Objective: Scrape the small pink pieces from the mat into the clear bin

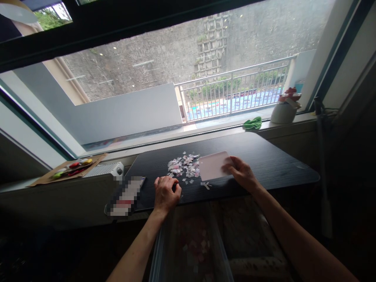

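Note:
My right hand grips the right end of a pale pinkish card, flat and round-cornered, with a small hole near its upper left corner. The card is held over the dark table, its left edge beside a loose pile of small whitish and pink pieces. Just in front of that pile, my left hand rests at the table's near edge. Its fingers are curled in, and whatever lies under them is hidden. Between the hands lie a few thin white strips.
A clear plastic bin with more small pieces stands below the table's front edge. On the left are a blurred-out phone-like object and a white radiator. A green cloth and a spray bottle sit on the sill.

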Demonstrator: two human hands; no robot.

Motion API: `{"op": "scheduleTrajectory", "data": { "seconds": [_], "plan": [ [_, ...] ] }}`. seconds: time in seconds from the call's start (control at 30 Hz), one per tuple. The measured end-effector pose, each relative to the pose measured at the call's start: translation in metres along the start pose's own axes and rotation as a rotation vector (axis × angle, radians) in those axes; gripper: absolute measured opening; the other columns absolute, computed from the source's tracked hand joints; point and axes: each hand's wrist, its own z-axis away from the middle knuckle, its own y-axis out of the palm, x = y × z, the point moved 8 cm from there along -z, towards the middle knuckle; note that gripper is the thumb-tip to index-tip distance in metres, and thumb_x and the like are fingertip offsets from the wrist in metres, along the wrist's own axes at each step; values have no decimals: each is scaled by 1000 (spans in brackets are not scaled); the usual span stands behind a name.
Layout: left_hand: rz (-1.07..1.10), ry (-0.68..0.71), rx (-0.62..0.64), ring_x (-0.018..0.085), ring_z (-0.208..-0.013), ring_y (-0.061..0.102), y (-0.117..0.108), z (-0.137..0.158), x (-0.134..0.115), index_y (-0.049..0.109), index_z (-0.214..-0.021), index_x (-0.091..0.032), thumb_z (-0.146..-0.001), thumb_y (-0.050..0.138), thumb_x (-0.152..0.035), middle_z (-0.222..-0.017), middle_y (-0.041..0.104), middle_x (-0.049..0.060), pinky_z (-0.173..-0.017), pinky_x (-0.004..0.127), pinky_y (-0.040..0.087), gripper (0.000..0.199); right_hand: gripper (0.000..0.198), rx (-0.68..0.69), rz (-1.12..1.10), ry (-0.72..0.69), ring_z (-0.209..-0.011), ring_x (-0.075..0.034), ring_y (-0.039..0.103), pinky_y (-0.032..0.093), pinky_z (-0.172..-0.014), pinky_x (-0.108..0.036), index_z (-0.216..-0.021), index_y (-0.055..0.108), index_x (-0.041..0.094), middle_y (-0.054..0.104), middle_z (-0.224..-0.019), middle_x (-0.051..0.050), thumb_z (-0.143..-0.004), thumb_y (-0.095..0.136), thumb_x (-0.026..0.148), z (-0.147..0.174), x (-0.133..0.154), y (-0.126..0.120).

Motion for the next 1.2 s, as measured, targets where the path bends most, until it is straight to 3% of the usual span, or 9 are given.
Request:
{"op": "scheduleTrajectory", "data": {
  "seconds": [0.2,0.4,0.6,0.73,1.2],
  "plan": [
    [-4,2,-2,25,-92,59,0,0,0,63,-77,-21,-77,51,-22,-83,67,5,-104,50,31,13,25,-102,108,10,-70,-17,63,50,-65,-29,-88,64,19,66,-76,0,-66,54,25,1,3,-11],
    [-4,-3,0,25,-91,59,0,0,0,63,-77,-21,-77,51,-22,-83,67,4,-104,50,31,12,31,-14,10,55,-71,-18,65,51,-69,-31,-92,62,19,68,-75,0,-63,58,28,1,-1,-1],
    [-4,2,-6,25,-92,59,0,0,0,63,-77,-22,-77,51,-22,-83,67,5,-104,50,31,12,25,-160,52,57,-59,-17,59,46,-55,-27,-79,64,19,63,-62,1,-61,50,28,2,5,-16],
    [-6,2,-11,25,-92,59,-1,0,0,63,-77,-22,-77,51,-22,-83,67,5,-104,50,31,12,28,-208,47,75,-59,-16,60,46,-53,-26,-82,65,18,65,-67,0,-60,50,26,3,6,-19],
    [-16,5,1,26,-93,59,0,0,0,63,-78,-21,-77,51,-22,-85,67,5,-104,50,31,12,22,-211,83,104,-50,-15,54,41,-46,-25,-69,67,18,59,-51,1,-62,50,31,5,5,-19]
  ]
}}
